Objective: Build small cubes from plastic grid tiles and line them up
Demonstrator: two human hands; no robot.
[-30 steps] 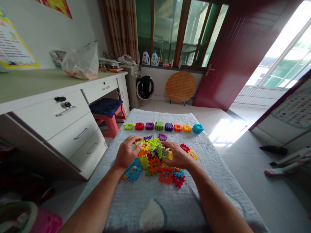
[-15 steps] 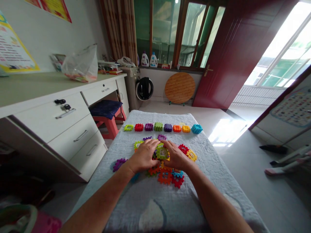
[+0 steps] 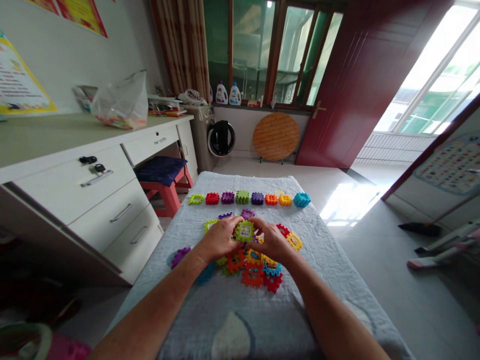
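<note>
Cloth-covered bench (image 3: 210, 310), a row of blocks (image 3: 242, 197) across twelve o'clock, a tile pile (image 3: 253, 274) nearer in.
The left hand (image 3: 221, 237), a second ago apart at nine o'clock, now meets the right hand (image 3: 273, 241); both grips pinch a green block (image 3: 245, 232) between them, at the pile. A purple tile (image 3: 180, 256) now shows at eight o'clock from it.

- Big white desk (image 3: 48, 142) with drawers sits off the table's (image 3: 315, 242) left edge, plus a pink stool (image 3: 170, 199) with a dark blue cushion (image 3: 159, 170)
- Washing machine (image 3: 202, 137) past the far left corner, brown curtain (image 3: 180, 47) hanging behind it
- Round wooden panel (image 3: 275, 136) propped by the wall (image 3: 243, 126) beyond the far edge, brown-framed windows (image 3: 252, 47) above it
- Dark red door (image 3: 360, 90) standing open past the far right corner
- Pale floor (image 3: 363, 260) off the right edge's got a super bright patch of sunlight (image 3: 347, 200)
</note>
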